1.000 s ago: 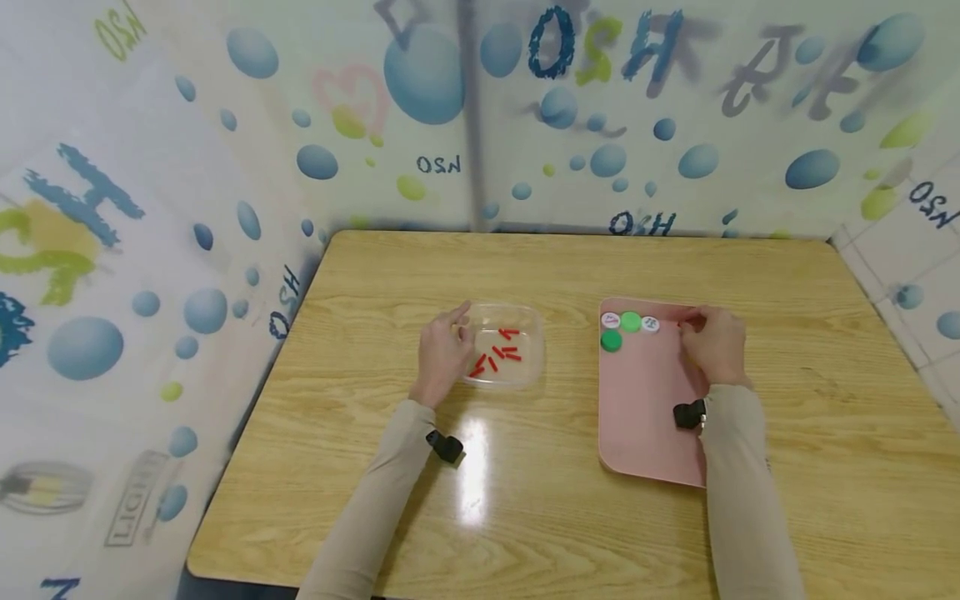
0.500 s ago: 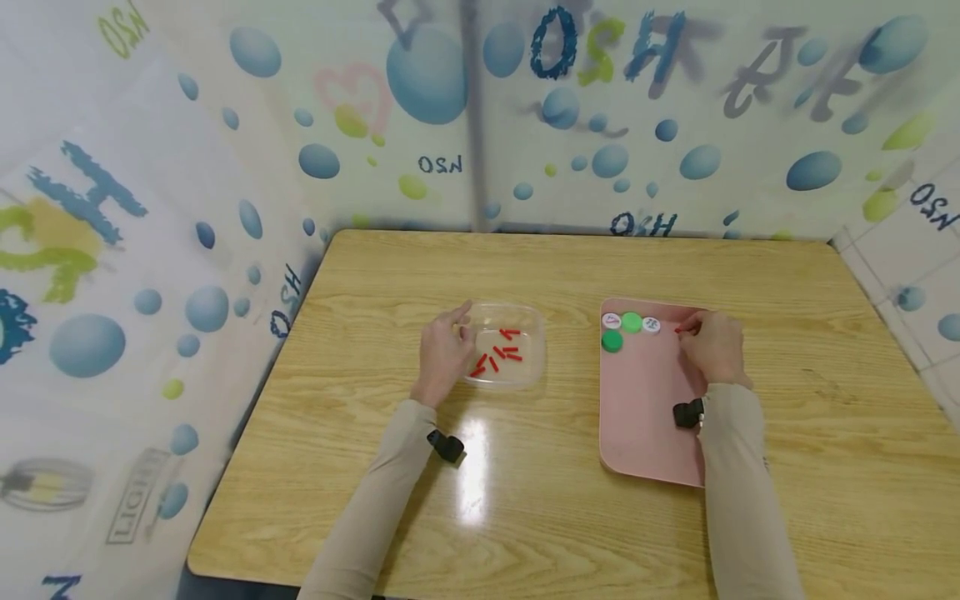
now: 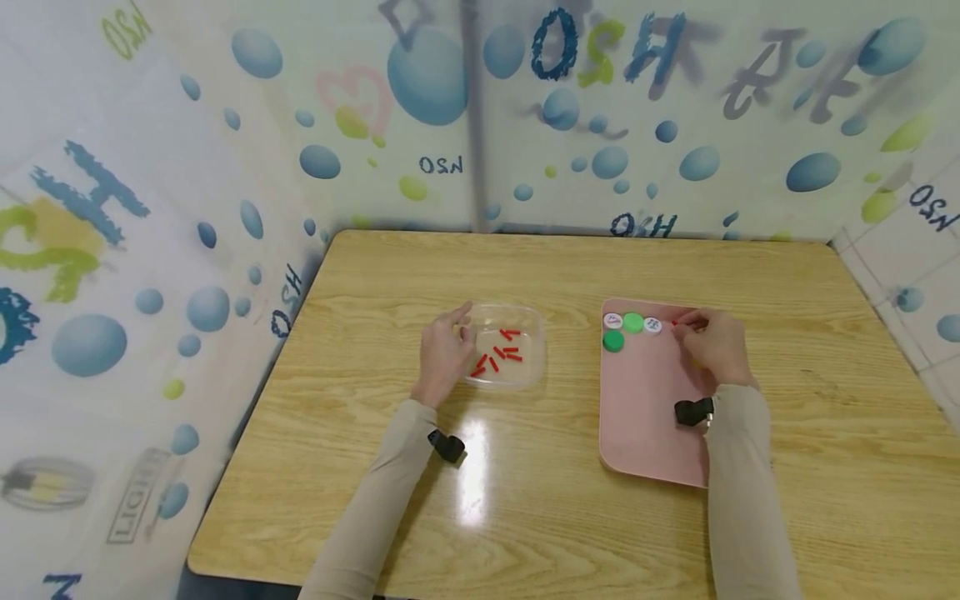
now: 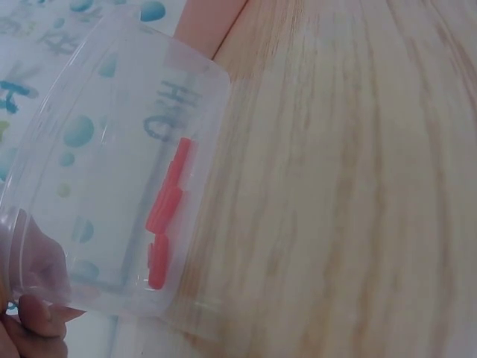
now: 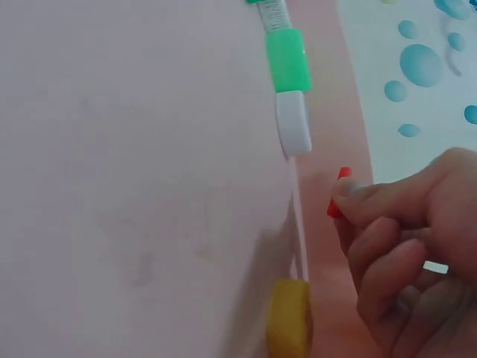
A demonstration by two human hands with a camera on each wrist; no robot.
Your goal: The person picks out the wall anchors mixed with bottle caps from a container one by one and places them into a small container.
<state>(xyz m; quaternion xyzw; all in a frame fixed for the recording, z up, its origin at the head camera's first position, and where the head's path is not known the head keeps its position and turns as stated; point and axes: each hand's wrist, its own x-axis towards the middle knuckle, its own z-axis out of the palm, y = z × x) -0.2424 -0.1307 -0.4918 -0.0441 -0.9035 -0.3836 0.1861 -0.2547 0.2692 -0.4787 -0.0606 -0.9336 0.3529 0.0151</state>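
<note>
My left hand (image 3: 444,354) grips the left rim of a clear plastic container (image 3: 531,371), thumb and fingers at its wall. Several short red sticks (image 3: 512,350) lie loose on the container's floor; the left wrist view shows some red sticks (image 4: 165,216) through the side. Over the upper right of a pink tray (image 3: 645,417), my right hand (image 3: 716,346) pinches one red stick (image 5: 343,175) between thumb and index finger. Beside it, a row of round caps runs along the tray's back wall: a white cap (image 3: 652,326), a light green cap (image 3: 633,322) and another white cap (image 3: 612,321).
Below the row sits a dark green cap (image 3: 613,341). A yellow cap (image 5: 289,319) stands by the tray wall near my right hand, mostly hidden in the head view. The wooden table (image 3: 525,517) meets a patterned wall (image 3: 540,133) at the back.
My right hand has shifted and turned slightly, and the red stick in its pinch has moved a little up and left. My left hand and the container have stayed put.
</note>
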